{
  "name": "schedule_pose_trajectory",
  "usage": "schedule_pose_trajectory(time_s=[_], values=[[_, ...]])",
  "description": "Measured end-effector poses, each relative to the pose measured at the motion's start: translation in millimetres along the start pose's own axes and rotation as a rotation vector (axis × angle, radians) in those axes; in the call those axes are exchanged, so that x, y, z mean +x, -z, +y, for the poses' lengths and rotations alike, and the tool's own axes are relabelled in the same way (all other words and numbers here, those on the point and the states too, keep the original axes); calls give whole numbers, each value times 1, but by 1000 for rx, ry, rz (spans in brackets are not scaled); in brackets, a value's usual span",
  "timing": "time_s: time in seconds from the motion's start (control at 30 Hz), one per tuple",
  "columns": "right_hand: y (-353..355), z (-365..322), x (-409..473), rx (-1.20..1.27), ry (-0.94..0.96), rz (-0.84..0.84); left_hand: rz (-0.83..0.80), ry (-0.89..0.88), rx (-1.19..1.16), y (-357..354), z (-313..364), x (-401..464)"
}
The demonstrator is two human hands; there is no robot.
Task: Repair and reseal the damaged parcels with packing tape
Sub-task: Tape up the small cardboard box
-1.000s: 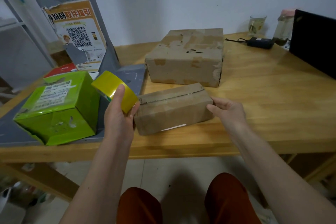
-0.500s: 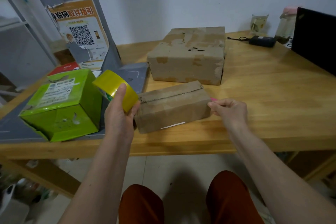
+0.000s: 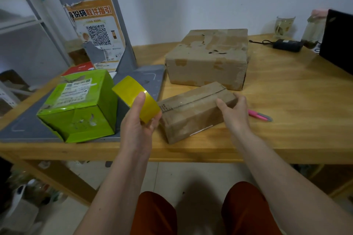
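Fingers of the left hand (image 3: 138,124) are curled round a yellow packing tape roll (image 3: 137,99), which is held just left of the small cardboard parcel (image 3: 194,112). That parcel's right end is gripped by the right hand (image 3: 236,109). A larger taped cardboard parcel (image 3: 207,57) is seen just behind it, a green box (image 3: 78,107) to its left, and a pink utility knife (image 3: 259,115) to its right on the wooden table (image 3: 296,101).

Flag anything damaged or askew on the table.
The large brown box at the back has torn holes and patchy tape remnants on top. The green box sits tilted, its front face scuffed and its bottom edge gaping.
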State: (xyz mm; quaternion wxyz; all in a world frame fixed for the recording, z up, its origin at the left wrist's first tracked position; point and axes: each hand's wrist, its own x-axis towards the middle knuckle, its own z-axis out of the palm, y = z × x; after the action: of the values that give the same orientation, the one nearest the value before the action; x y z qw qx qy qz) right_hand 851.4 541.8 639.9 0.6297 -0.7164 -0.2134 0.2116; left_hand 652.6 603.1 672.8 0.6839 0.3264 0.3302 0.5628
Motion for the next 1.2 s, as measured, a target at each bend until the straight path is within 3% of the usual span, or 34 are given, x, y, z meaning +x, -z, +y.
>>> schedule_pose_trajectory(time_s=[0.33,0.73,0.87,1.0,1.2], values=[[2,-7,2,147,-73,-9,2,-35,3,3,14,35],[-10,-12,21,125,1,-117,-145,184,59,7,16,42],[-23,-14,8,-96,85,-142,-174,262,41,13,17,28],[-39,-7,-36,-283,208,-296,-165,295,-44,21,16,21],[-24,-24,-33,-306,156,-465,-189,347,-99,26,17,16]])
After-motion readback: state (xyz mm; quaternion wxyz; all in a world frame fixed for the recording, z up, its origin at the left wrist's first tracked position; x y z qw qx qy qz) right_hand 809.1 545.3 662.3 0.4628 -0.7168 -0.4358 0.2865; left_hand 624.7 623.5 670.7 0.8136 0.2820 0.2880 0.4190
